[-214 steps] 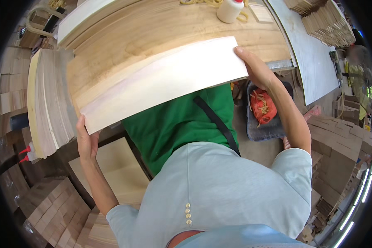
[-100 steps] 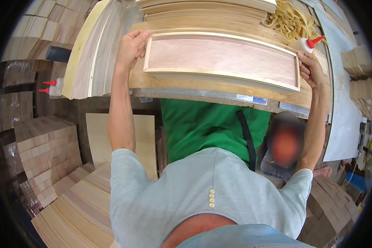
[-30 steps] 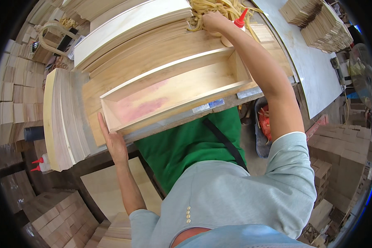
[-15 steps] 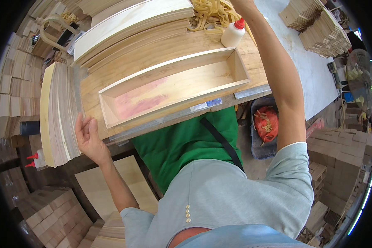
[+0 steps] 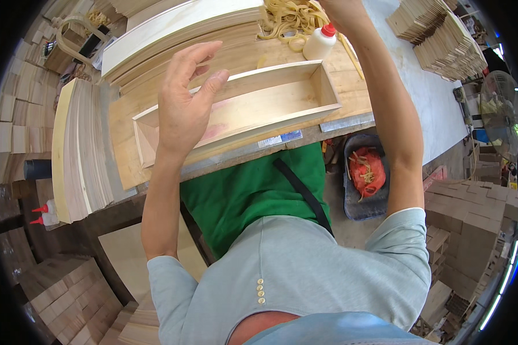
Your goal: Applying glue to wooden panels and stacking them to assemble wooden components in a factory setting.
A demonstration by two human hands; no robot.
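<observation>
A long shallow wooden box (image 5: 270,102), open at the top and stained pink inside, lies on the wooden work board (image 5: 124,123). Over its left part hangs my left hand (image 5: 184,100), fingers apart and holding nothing. My right hand (image 5: 341,12) reaches to the far edge of the view, beside a heap of tan bands (image 5: 290,20); its fingers are cut off, so what they hold is hidden. A white squeeze bottle (image 5: 319,45) with a red cap stands below that hand, just behind the box. One thin yellow strip (image 5: 352,56) lies to its right.
Stacked thin boards (image 5: 184,34) lie behind the box, and more stand on edge (image 5: 83,155) at the left. Red-tipped bottles (image 5: 47,214) sit beyond them. A dark bin (image 5: 360,208) with a red bag is below right. Wood pieces (image 5: 437,40) stand far right, near a fan (image 5: 499,109).
My left hand has risen from the board's left edge and moved right and away from me, over the box. My right hand stays near the bands.
</observation>
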